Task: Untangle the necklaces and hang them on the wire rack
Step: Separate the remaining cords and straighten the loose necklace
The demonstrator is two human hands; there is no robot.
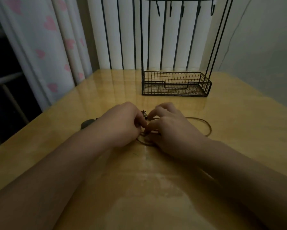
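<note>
Near the desk's left edge lies a dark round pendant, half hidden behind the left hand. The wire rack stands at the far edge, its basket holding nothing visible. Mid-desk, both hands pinch the tangled necklaces; the right hand covers the knot. A heart-patterned curtain hangs at left.

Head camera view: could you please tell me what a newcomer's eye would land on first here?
First, the left hand and right hand meeting at mid-table, both pinching a tangle of thin brown cord necklaces whose loop trails to the right. Behind them, on the glossy yellow wooden table, stands the black wire rack, its hooks bare. A dark round pendant lies left of the left hand.
</note>
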